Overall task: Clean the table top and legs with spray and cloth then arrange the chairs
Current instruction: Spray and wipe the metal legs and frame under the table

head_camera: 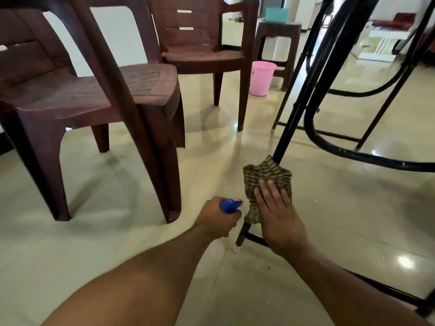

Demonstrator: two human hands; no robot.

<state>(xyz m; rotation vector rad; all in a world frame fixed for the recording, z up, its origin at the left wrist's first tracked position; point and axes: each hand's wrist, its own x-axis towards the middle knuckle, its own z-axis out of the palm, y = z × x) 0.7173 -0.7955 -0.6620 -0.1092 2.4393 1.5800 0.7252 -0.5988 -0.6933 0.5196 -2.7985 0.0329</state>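
Crouched at floor level, wiping low on the black table leg, spray bottle alongside

Presses the checked cloth against the lower part of the leg with the right hand, fingers laid nearly straight over the fabric, thumb hidden; cloth bunched round the leg, above its white foot cap. Grips the blue head of the spray bottle in the left hand, fingers curled tight round it, just left of the same leg, nozzle toward the cloth, bottle body hidden under the hand. Off to the left on the glossy tiled floor, a near brown plastic chair and a far brown plastic chair; behind them a pink bucket just beside a brown stool with a teal box on top
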